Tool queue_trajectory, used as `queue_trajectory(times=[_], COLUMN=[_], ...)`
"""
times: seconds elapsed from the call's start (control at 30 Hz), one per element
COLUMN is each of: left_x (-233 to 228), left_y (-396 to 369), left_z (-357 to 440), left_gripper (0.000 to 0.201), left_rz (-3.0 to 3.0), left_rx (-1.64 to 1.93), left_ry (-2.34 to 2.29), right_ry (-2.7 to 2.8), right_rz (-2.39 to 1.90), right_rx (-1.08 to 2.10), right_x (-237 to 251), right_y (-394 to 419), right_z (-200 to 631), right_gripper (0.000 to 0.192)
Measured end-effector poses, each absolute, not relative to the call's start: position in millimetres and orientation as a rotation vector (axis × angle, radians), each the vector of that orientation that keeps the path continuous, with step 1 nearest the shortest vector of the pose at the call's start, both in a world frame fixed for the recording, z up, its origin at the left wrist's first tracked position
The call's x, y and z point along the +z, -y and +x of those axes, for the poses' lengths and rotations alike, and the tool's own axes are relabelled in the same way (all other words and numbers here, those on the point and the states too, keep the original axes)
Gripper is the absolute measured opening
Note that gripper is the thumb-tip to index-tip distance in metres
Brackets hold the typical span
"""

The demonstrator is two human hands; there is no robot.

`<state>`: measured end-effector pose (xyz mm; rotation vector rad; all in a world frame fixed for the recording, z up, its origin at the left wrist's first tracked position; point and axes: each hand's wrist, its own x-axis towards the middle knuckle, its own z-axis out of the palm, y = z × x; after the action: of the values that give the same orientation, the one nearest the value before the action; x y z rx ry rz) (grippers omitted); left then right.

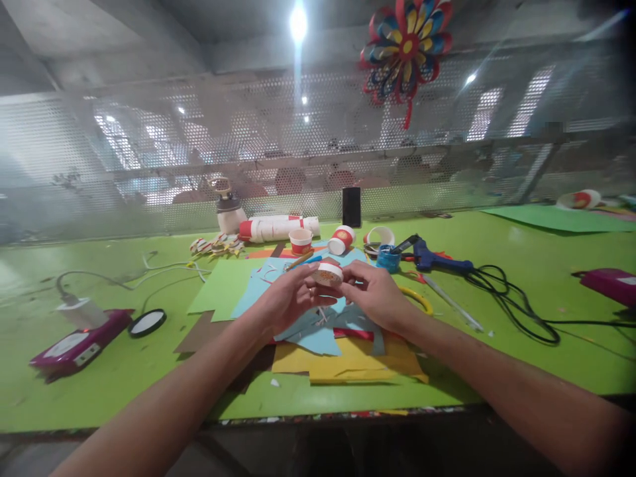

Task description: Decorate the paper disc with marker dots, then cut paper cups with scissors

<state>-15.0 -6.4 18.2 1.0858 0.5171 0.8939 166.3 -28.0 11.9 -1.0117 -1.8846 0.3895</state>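
Between my two hands, above the paper pile, is a short round piece [328, 273] with a white rim and a brownish pattern, like the cut end of a paper cup. My left hand [291, 295] pinches its left side, a ring on one finger. On the opposite side, the fingers of my right hand [370, 291] close on its edge. Light blue paper sheets [308, 334] and scraps lie below. Just beyond stand a red-and-white paper cup [301, 242] and a tipped one [342, 240].
Right of my hands lie a blue glue gun [440, 258] with a coiled black cord, a blue tape roll [387, 258] and a yellow ring [417, 299]. A purple power strip [82, 344] sits left. Stacked cups [278, 228], a spray bottle [230, 212] and a phone [351, 207] are behind.
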Motion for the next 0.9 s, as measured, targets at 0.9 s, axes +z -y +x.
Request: queue_trajectory(times=[0.9], left_x=[42], left_y=[-36], left_z=[-72], left_gripper=[0.043], left_rz=[1.561], left_rx=[1.323], left_ry=[-0.910], right_ry=[2.040], right_rz=[-0.976], right_rx=[-0.018], right_x=[6], right_y=[20], right_z=[174], right_gripper=[0.016])
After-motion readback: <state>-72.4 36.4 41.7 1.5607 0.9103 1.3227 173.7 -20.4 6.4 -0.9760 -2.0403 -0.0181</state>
